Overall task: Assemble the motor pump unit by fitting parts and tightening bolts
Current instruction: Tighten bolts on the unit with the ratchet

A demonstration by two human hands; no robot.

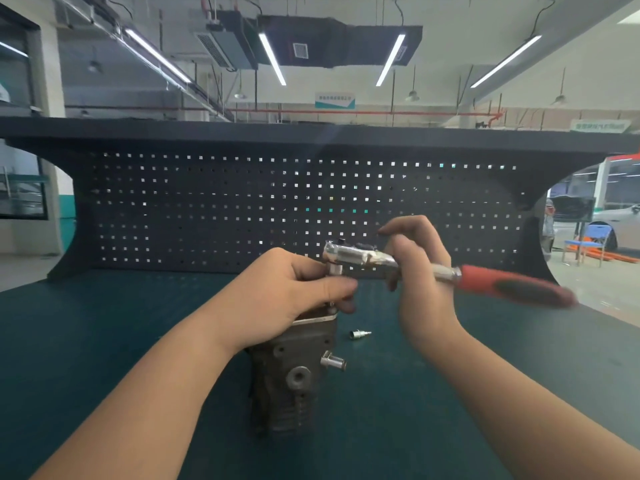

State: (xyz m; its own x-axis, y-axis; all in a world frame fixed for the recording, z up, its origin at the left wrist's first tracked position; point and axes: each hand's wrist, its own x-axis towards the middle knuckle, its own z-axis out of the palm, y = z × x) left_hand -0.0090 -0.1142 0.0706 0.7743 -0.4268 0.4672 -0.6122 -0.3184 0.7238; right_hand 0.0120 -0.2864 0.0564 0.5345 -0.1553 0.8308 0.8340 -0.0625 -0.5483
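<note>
A grey cast motor pump unit (294,375) stands upright on the green bench mat, with a short metal pipe stub (334,362) sticking out of its right side. My left hand (294,289) is curled over the pump's top and pinches the socket under the head of a ratchet wrench (360,258). My right hand (420,268) grips the wrench's metal shaft just ahead of its red and black handle (512,284), which points right. The bolt under the socket is hidden by my left hand.
A small loose metal socket (360,334) lies on the green mat (104,341) just right of the pump. A dark pegboard back panel (242,209) rises behind the bench. A blue chair (588,242) and a parked car show far right.
</note>
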